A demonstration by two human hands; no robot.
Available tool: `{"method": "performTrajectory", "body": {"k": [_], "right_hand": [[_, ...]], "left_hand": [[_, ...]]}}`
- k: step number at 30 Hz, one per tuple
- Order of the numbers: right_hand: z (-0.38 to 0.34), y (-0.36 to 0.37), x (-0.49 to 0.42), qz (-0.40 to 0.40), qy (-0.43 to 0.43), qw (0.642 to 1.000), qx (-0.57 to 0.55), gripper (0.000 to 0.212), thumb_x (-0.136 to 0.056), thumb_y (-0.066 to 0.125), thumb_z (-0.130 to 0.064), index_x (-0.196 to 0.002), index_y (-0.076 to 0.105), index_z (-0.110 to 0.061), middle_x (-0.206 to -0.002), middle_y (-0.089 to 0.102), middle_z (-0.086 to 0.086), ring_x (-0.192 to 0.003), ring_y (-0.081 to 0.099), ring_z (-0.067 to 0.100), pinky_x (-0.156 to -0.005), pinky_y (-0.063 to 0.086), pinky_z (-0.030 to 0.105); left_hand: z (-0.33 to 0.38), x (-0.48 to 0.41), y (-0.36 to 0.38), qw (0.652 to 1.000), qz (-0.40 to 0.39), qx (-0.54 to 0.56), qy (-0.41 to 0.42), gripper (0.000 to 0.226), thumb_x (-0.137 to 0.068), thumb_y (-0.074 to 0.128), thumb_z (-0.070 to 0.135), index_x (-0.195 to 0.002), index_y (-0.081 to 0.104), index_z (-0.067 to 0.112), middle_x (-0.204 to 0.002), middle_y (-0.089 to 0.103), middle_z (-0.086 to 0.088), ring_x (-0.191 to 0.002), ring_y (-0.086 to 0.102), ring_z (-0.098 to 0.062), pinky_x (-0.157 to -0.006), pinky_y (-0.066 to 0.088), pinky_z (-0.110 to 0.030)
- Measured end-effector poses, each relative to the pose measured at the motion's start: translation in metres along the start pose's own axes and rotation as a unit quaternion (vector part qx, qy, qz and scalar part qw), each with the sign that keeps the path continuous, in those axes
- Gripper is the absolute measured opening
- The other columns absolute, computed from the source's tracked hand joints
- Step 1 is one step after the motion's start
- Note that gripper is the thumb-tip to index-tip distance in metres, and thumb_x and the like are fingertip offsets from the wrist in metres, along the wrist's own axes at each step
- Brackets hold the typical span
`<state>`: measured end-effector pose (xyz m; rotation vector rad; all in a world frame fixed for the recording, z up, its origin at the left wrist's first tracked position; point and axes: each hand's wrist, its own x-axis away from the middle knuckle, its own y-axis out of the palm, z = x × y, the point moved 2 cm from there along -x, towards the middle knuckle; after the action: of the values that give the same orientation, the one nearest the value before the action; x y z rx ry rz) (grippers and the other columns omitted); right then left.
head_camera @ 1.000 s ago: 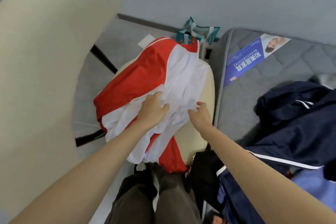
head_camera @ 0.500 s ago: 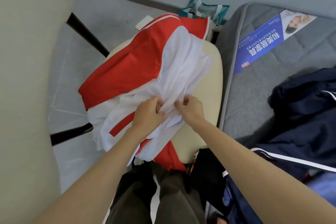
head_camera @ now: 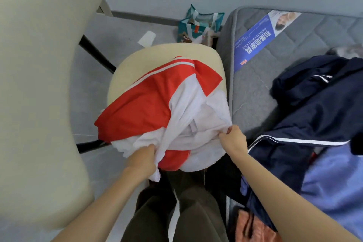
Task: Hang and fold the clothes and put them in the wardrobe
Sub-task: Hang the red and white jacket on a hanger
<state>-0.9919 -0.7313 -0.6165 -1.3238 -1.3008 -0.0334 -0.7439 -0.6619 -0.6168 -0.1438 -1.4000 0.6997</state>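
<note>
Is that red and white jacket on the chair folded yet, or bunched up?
Bunched up, not folded. The jacket lies crumpled on the chair seat, left hand and right hand gripping its white fabric.

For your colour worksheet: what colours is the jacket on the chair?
The jacket is red and white; head view.

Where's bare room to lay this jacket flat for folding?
The grey mattress is bare between the blue label and the navy clothes, right beside the chair seat. That seat shows only a bare far rim beyond the jacket. Crowded: the near right, heaped with clothes.
</note>
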Motion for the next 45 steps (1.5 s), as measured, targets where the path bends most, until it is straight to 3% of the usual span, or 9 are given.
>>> {"method": "performTrajectory", "body": {"k": [5, 9, 14, 18, 22, 29, 35, 40, 45], "right_hand": [[-0.032, -0.007, -0.01, 0.035, -0.115, 0.993, 0.006, 0.037, -0.084, 0.055, -0.007, -0.12, 0.044, -0.008, -0.124, 0.046, 0.013, -0.116, 0.038, 0.032, -0.085, 0.032, 0.032], [-0.069, -0.025, -0.042, 0.069, -0.166, 0.983, -0.022, 0.046, -0.089, 0.054, -0.01, -0.133, 0.043, -0.007, -0.136, 0.043, 0.014, -0.126, 0.032, 0.031, -0.1, 0.028, 0.032], [-0.091, -0.027, -0.094, -0.036, -0.087, 0.995, -0.043, 0.045, -0.096, 0.049, -0.023, -0.137, 0.038, -0.006, -0.137, 0.044, 0.017, -0.126, 0.042, 0.034, -0.104, 0.037, 0.042], [-0.092, -0.018, -0.115, -0.101, -0.026, 0.994, -0.041, 0.026, -0.096, 0.048, -0.031, -0.102, 0.055, -0.006, -0.101, 0.052, 0.01, -0.091, 0.052, 0.024, -0.079, 0.043, 0.031], [-0.093, -0.011, -0.113, -0.156, 0.016, 0.978, -0.139, 0.039, -0.09, 0.061, -0.04, -0.064, 0.05, -0.012, -0.066, 0.051, 0.004, -0.059, 0.046, 0.017, -0.061, 0.04, 0.024], [-0.104, 0.001, -0.083, -0.261, 0.053, 0.944, -0.197, 0.033, -0.092, 0.061, -0.016, -0.119, 0.055, 0.002, -0.106, 0.063, 0.016, -0.091, 0.06, 0.026, -0.08, 0.052, 0.035], [-0.108, -0.008, -0.045, -0.181, 0.022, 0.935, -0.304, 0.024, -0.079, 0.054, 0.008, -0.08, 0.061, -0.016, -0.078, 0.058, 0.003, -0.072, 0.052, 0.018, -0.06, 0.044, 0.025], [-0.101, -0.038, 0.015, -0.137, -0.053, 0.929, -0.339, 0.032, -0.076, 0.048, 0.008, -0.058, 0.049, -0.019, -0.057, 0.043, -0.005, -0.06, 0.04, 0.013, -0.05, 0.031, 0.021], [-0.069, -0.071, 0.094, -0.038, -0.121, 0.93, -0.345, 0.034, -0.078, 0.042, 0.012, -0.075, 0.05, -0.021, -0.079, 0.05, 0.004, -0.072, 0.045, 0.02, -0.061, 0.035, 0.027]], "left_hand": [[0.037, -0.011, -0.047, 0.986, 0.15, 0.067, 0.03, 0.044, -0.085, 0.06, 0.022, -0.123, 0.04, 0.014, -0.12, 0.041, -0.008, -0.105, 0.046, -0.025, -0.075, 0.041, -0.032], [0.098, -0.052, -0.098, 0.952, 0.256, 0.103, 0.129, 0.064, -0.085, 0.063, 0.033, -0.14, 0.034, 0.02, -0.136, 0.032, -0.008, -0.123, 0.034, -0.031, -0.091, 0.041, -0.04], [0.16, -0.116, -0.125, 0.973, 0.211, 0.03, 0.094, 0.084, -0.083, 0.059, 0.057, -0.149, 0.018, 0.027, -0.15, 0.022, -0.007, -0.133, 0.023, -0.035, -0.104, 0.031, -0.056], [0.158, -0.139, -0.116, 0.979, 0.192, -0.047, 0.04, 0.082, -0.082, 0.066, 0.044, -0.147, 0.02, 0.024, -0.146, 0.022, -0.01, -0.127, 0.029, -0.037, -0.102, 0.032, -0.063], [0.139, -0.139, -0.107, 0.963, 0.229, -0.136, 0.034, 0.055, -0.089, 0.057, 0.017, -0.138, 0.031, 0.018, -0.139, 0.031, -0.01, -0.12, 0.038, -0.035, -0.099, 0.039, -0.059], [0.103, -0.116, -0.121, 0.961, 0.202, 0.102, 0.159, 0.046, -0.088, 0.051, 0.01, -0.134, 0.046, 0.013, -0.12, 0.054, -0.012, -0.11, 0.051, -0.031, -0.089, 0.039, -0.034], [0.071, -0.061, -0.11, 0.912, 0.225, 0.299, 0.169, 0.024, -0.091, 0.055, 0.007, -0.112, 0.061, 0.014, -0.101, 0.062, 0.002, -0.095, 0.056, -0.014, -0.073, 0.034, -0.019], [0.046, 0.001, -0.094, 0.865, 0.239, 0.431, 0.097, 0.015, -0.095, 0.05, 0.008, -0.1, 0.063, 0.004, -0.097, 0.066, -0.019, -0.087, 0.059, -0.021, -0.077, 0.047, -0.03], [0.024, 0.074, -0.081, 0.84, 0.243, 0.478, 0.082, 0.02, -0.095, 0.041, 0.003, -0.087, 0.057, 0.012, -0.08, 0.056, 0.0, -0.078, 0.051, -0.013, -0.05, 0.037, -0.006]]}}
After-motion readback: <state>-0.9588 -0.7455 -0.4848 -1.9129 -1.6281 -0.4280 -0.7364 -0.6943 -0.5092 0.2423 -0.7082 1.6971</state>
